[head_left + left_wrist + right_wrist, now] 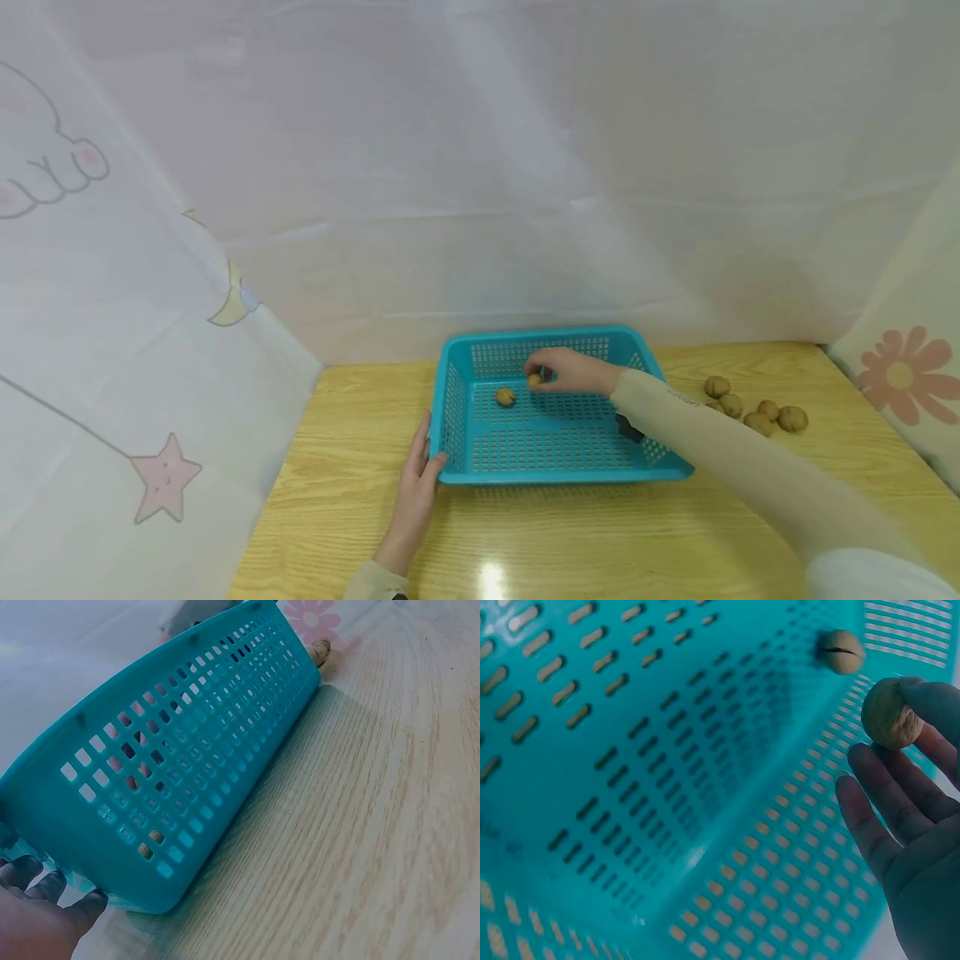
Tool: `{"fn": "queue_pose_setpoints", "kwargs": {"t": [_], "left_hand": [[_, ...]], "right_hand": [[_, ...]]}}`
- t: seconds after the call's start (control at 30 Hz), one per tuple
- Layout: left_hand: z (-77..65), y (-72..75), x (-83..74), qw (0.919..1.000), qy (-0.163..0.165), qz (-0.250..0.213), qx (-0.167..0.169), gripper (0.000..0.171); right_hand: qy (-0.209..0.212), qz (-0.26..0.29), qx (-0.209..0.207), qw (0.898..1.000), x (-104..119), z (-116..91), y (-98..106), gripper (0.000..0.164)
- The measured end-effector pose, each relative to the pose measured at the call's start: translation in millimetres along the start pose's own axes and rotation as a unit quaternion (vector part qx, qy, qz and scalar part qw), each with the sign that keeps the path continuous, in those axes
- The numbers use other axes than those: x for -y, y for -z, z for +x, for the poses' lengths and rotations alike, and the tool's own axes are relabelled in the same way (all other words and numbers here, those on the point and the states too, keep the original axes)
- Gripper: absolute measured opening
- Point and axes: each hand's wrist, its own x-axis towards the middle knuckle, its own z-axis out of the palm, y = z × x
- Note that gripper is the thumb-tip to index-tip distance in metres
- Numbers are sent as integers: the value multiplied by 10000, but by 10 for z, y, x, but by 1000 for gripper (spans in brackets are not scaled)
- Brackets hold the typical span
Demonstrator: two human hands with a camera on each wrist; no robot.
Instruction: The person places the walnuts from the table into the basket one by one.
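Note:
A turquoise plastic basket [555, 477] with slotted walls stands on the wooden table. My left hand [415, 492] holds its near left corner, fingers along the outer side and thumb at the rim; the left wrist view shows fingertips [88, 904] against the wall. My right hand [576, 371] reaches inside the basket and pinches a walnut [889, 714] between thumb and fingers, above the basket floor. Another walnut [506, 397], with a dark split across its shell in the right wrist view, lies on the basket floor to the left of that hand.
Several walnuts [759, 423] lie grouped on the table [360, 433] to the right of the basket, partly behind my right forearm. A pale printed cloth [480, 250] hangs behind the table and along both sides. Something black [628, 428] sits under the right wrist.

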Motion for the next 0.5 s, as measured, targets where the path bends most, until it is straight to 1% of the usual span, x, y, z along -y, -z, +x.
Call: {"fn": "queue_pose_setpoints", "kwargs": {"t": [0.17,0.27,0.37,0.5], "left_hand": [[-8,-22,20,10000,5,-60,42,70],[-14,-31,21,10000,7,-58,61,70],[-13,-25,19,10000,5,-58,52,69],[-4,-7,20,10000,-8,21,-2,69]], "right_hand": [[9,-195,229,9995,-99,123,-163,24],[34,-230,319,9992,-144,163,-227,21],[-38,-247,412,9988,-160,202,-268,20],[-185,-278,518,9981,-131,248,-262,21]]}}
